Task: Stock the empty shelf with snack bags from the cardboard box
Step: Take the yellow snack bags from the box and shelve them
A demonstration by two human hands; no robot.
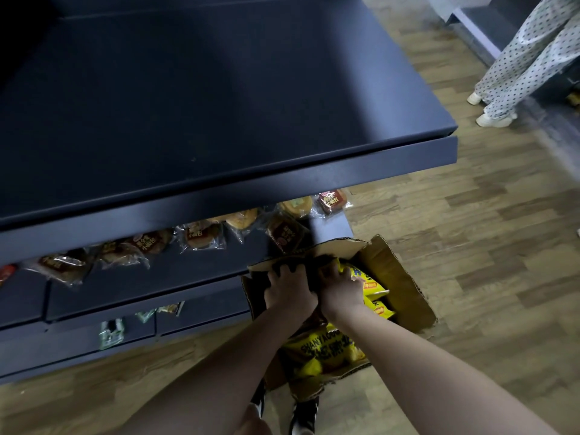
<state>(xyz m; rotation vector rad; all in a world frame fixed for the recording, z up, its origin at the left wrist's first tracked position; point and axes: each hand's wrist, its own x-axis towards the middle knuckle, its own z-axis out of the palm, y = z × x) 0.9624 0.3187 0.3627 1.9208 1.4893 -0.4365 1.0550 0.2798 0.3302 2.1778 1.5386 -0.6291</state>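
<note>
Low in the frame, my left hand (290, 291) and right hand (340, 288) reach into the cardboard box (405, 287); fingertips buried among yellow snack bags (373, 288), grip unclear

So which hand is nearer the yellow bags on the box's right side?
Right. The right hand touches the yellow bags inside the cardboard box; the left hand sits one hand further left, over a dark bag.

Yellow snack bags (375, 288) fill the open cardboard box (398, 277) below the empty shelf (204, 98).
</note>
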